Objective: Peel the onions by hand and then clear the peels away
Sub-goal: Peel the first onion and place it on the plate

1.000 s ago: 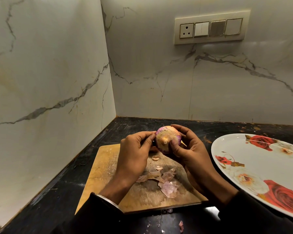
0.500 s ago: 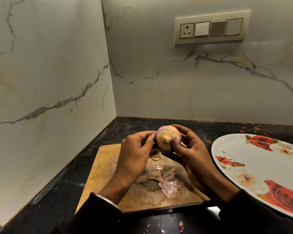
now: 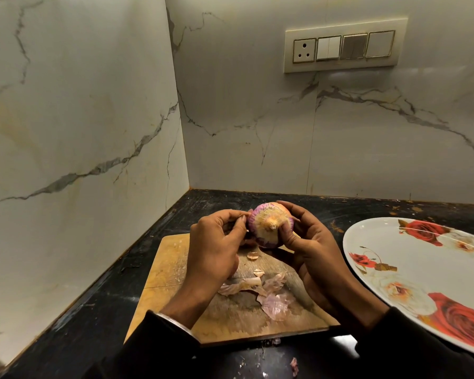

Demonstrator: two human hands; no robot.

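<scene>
The onion (image 3: 270, 225) is held above the board (image 3: 173, 266), root end facing the camera, so its axis points toward the person. The right hand (image 3: 309, 242) cups it, fingers curled around its right side. The left hand (image 3: 216, 242) lies just left of it, thumb and forefinger pinching at the skin edge. Judgement: the pull goes leftward. Peels (image 3: 268, 294) lie on the board below.

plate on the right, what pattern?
White plate with red and cream roses, best seen in the head view.
</scene>
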